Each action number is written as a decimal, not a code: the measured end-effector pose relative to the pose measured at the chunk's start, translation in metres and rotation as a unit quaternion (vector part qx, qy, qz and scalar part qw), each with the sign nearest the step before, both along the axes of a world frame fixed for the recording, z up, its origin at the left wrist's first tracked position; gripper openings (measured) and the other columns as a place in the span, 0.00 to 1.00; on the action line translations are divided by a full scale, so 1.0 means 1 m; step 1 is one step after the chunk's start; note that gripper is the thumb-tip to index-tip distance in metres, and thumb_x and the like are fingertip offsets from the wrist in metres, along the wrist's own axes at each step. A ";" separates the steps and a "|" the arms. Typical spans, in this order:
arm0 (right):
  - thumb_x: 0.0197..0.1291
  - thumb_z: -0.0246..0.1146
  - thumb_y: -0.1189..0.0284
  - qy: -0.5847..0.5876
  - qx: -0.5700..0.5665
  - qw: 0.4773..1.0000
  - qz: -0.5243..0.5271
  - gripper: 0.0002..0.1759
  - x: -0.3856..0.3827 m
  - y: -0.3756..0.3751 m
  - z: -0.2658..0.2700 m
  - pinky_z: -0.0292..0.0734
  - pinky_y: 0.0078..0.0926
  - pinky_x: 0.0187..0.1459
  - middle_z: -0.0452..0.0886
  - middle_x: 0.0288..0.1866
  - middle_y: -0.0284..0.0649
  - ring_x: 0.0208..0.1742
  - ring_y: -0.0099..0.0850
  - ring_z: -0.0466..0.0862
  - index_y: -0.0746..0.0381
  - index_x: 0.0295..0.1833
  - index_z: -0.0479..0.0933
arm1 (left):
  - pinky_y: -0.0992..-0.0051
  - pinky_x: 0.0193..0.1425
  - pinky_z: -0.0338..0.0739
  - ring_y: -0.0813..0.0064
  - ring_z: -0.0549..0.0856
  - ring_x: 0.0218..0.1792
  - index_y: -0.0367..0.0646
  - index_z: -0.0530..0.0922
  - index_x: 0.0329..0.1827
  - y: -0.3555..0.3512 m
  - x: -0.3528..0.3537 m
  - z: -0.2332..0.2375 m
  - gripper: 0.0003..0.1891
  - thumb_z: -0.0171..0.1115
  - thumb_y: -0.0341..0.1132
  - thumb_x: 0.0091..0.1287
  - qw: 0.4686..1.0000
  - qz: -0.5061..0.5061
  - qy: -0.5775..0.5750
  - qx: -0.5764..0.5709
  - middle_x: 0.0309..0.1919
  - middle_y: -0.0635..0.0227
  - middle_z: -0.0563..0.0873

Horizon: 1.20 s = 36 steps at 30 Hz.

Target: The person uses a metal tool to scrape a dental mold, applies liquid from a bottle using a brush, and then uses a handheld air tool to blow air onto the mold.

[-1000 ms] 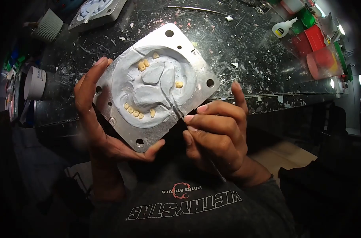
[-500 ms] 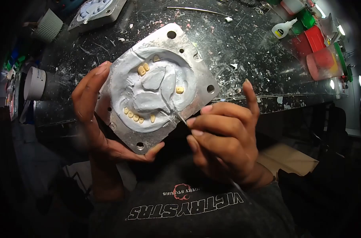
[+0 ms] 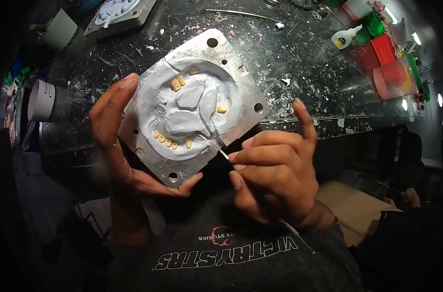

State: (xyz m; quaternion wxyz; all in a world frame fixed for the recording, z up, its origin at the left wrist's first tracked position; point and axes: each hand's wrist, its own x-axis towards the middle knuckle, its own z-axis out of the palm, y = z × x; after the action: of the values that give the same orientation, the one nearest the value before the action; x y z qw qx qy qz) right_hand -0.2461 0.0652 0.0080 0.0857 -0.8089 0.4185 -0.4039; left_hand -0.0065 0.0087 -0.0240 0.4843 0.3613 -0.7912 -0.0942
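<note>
A metal dental flask half (image 3: 152, 168) is tilted up in front of me, filled with grey-white plaster (image 3: 151, 104). Several yellowish artificial teeth (image 3: 168, 142) are set in the plaster. My left hand (image 3: 115, 126) grips the flask along its left and lower edges, thumb at the bottom corner. Between the pinched fingers of my right hand (image 3: 277, 168) is a slim metal dental instrument (image 3: 223, 153). Its tip touches the plaster at the notch in the flask's lower right rim. The instrument's other end sticks out below the hand; my fingers hide its middle.
On the scuffed black bench (image 3: 299, 63) lies another flask half (image 3: 134, 17), with a long thin tool (image 3: 241, 12) farther right. At right are a white squeeze bottle (image 3: 345, 38) and a clear green-lidded jar (image 3: 394, 78). A white tub (image 3: 41, 100) stands left.
The instrument's tip has shifted slightly at the notch, and its rear end now shows below my right hand. At the right edge, what looks like another person's hand has appeared.
</note>
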 end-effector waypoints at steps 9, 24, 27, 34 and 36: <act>0.56 0.75 0.76 -0.031 -0.030 0.999 0.020 0.17 -0.006 -0.016 -0.006 0.48 0.61 0.82 0.88 0.46 0.32 0.51 0.32 0.87 0.54 0.48 0.77 | 0.51 0.75 0.75 0.52 0.73 0.73 0.40 0.58 0.80 -0.006 0.002 0.000 0.66 0.84 0.66 0.43 0.999 0.016 0.047 0.017 0.73 0.48 0.66; 0.78 0.53 0.46 -0.149 0.072 0.977 0.135 0.28 -0.051 -0.020 0.003 0.55 0.62 0.80 0.89 0.55 0.49 0.62 0.43 0.85 0.61 0.60 0.78 | 0.49 0.73 0.77 0.48 0.76 0.70 0.39 0.54 0.79 -0.002 0.002 0.006 0.65 0.81 0.68 0.48 0.998 0.007 -0.055 -0.040 0.70 0.41 0.68; 0.80 0.43 0.44 -0.214 0.012 0.971 0.108 0.36 -0.066 -0.022 -0.015 0.48 0.65 0.82 0.82 0.65 0.59 0.72 0.53 0.78 0.63 0.71 0.72 | 0.50 0.71 0.80 0.48 0.77 0.69 0.39 0.54 0.80 -0.004 -0.004 0.000 0.64 0.80 0.68 0.50 0.998 0.026 -0.025 -0.048 0.70 0.41 0.68; 0.77 0.47 0.65 0.152 -0.233 0.960 -0.004 0.24 -0.029 -0.020 -0.019 0.56 0.62 0.82 0.67 0.71 0.35 0.82 0.45 0.58 0.24 0.62 0.82 | 0.51 0.69 0.83 0.47 0.77 0.68 0.37 0.52 0.80 -0.003 -0.003 0.000 0.65 0.79 0.68 0.51 0.998 0.030 -0.042 -0.040 0.70 0.39 0.68; 0.76 0.50 0.65 0.174 -0.159 0.971 -0.043 0.22 -0.006 -0.012 -0.021 0.47 0.57 0.85 0.68 0.73 0.32 0.84 0.46 0.54 0.27 0.58 0.86 | 0.51 0.68 0.83 0.47 0.77 0.68 0.36 0.52 0.80 -0.007 -0.004 -0.005 0.65 0.79 0.68 0.51 0.999 0.012 0.008 -0.044 0.70 0.38 0.68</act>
State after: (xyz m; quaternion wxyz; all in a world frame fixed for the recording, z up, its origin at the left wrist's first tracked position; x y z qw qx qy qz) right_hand -0.2521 0.0534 -0.0126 -0.1358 -0.8510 0.3920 -0.3221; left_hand -0.0103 0.0018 -0.0288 0.5074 0.3483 -0.7862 -0.0568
